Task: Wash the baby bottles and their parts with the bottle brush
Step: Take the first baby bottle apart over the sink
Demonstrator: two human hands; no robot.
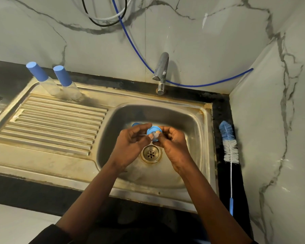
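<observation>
Over the steel sink basin (192,124), my left hand (130,143) and my right hand (173,143) meet around a blue bottle collar with a clear teat (153,132). My right hand pinches the collar; my left hand's fingers pinch something thin and clear against the teat. Another blue part (135,124) peeks out behind my left fingers, low in the basin. Two clear baby bottles with blue caps (38,74) (64,78) stand at the back of the drainboard. The blue-and-white bottle brush (230,147) lies on the dark counter right of the sink.
The chrome tap (161,73) stands behind the basin with no water visible. The drain (151,153) sits just below my hands. The ribbed drainboard (51,124) extends left. A blue hose (209,83) runs along the marble wall, which closes in on the right.
</observation>
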